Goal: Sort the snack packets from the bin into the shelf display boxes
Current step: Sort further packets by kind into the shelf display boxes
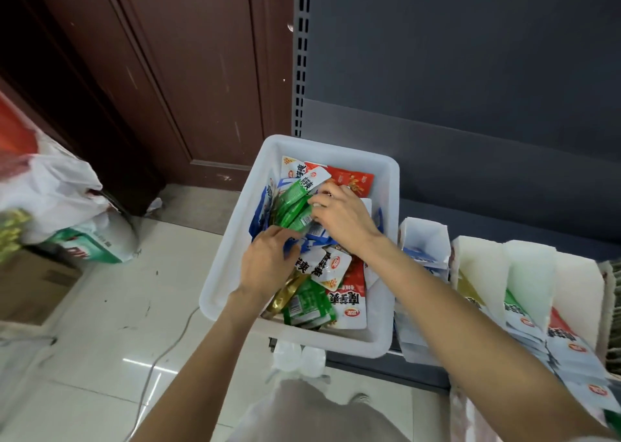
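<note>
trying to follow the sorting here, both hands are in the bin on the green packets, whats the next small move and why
Probably lift the green packets clear of the white bin. The right hand and the left hand both have fingers on that bunch, which stands tilted above the mixed pile, and the display boxes wait to the right.

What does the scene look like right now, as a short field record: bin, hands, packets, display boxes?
bin: white plastic bin, on the shelf edge, part full of mixed snack packets
left hand: left hand inside the bin, fingers on the packets, grip unclear
right hand: right hand gripping a bunch of green foil packets
loose packets: red, white, gold and green ones lie in the bin
display boxes: white cardboard display boxes to the bin's right, holding packets
</note>
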A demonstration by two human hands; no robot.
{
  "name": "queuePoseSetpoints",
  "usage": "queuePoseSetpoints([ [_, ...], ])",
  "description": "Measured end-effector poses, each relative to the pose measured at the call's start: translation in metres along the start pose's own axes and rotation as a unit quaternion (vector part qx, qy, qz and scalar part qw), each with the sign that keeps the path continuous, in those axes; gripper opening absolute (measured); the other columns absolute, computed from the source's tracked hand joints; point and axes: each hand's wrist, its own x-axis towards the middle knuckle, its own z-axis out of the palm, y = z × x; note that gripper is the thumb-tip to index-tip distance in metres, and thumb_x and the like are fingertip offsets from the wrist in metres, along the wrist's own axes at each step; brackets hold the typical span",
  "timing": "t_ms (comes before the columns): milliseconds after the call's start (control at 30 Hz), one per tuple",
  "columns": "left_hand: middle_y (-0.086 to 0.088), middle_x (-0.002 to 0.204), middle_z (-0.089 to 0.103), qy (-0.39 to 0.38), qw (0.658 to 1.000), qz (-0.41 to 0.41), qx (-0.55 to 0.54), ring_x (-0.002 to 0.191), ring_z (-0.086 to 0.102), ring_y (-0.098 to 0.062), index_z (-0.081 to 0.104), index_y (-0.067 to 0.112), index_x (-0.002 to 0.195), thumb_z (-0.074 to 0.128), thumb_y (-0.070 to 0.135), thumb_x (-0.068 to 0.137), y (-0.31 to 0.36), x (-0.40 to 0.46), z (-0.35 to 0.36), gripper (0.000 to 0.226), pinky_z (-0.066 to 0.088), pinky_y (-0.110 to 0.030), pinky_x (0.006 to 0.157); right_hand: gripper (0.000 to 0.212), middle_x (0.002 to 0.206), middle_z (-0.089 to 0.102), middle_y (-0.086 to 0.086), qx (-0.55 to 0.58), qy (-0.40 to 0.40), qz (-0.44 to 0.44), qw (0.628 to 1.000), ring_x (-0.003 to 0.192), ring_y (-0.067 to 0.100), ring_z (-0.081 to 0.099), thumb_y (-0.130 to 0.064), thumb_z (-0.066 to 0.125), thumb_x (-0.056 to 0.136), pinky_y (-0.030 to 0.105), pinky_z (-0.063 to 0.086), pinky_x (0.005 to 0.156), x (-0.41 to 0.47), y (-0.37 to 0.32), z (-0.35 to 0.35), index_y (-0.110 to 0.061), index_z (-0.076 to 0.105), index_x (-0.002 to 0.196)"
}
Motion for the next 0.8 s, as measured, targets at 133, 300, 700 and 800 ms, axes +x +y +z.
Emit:
queuePoseSetpoints([
  [133,0.014,0.099,0.064,0.182,0.949,-0.109,-0.231,0.088,0.06,-0.003,0.067,0.023,0.096,0.059,0.019,0.091,0.015,-0.008,-0.028,0.01,0.053,-0.028,0.075,0.011,0.085,0.07,0.004,0.126,0.044,0.122,0.983,0.073,0.024,0.066,-0.016,0.056,0.094,0.024,0.04,0.061,-0.048,-0.008,-0.031,-0.012,0.066,0.099],
  [300,0.013,0.113,0.055,0.227,0.88,-0.179,-0.378,0.105,0.052,0.006,0.054,0.019,0.117,0.059,0.018,0.092,0.048,-0.018,-0.036,0.025,0.041,-0.012,0.087,0.009,0.095,0.071,0.005,0.477,0.127,0.404,0.77,0.067,0.016,0.069,-0.01,0.056,0.094,0.025,0.053,0.057,-0.089,-0.018,-0.036,-0.016,0.063,0.092],
  [700,-0.005,0.099,0.072,-0.071,0.854,-0.126,-0.5,0.089,0.069,-0.023,0.059,0.019,0.108,0.066,-0.002,0.082,0.097,-0.023,-0.018,0.033,0.056,-0.038,0.077,0.017,0.098,0.069,0.002,0.662,0.129,0.411,0.613,0.086,0.015,0.068,-0.002,0.056,0.092,0.024,0.057,0.07,-0.141,-0.045,-0.052,-0.018,0.058,0.098],
  [800,0.012,0.091,0.073,-0.143,0.907,-0.037,-0.394,0.078,0.069,-0.01,0.058,0.032,0.107,0.069,-0.001,0.081,0.106,-0.025,-0.019,0.044,0.055,-0.034,0.074,0.044,0.114,0.059,-0.014,0.584,0.211,0.397,0.676,0.093,0.001,0.063,-0.009,0.067,0.085,0.021,0.053,0.078,-0.161,-0.031,-0.062,-0.036,0.045,0.112],
])
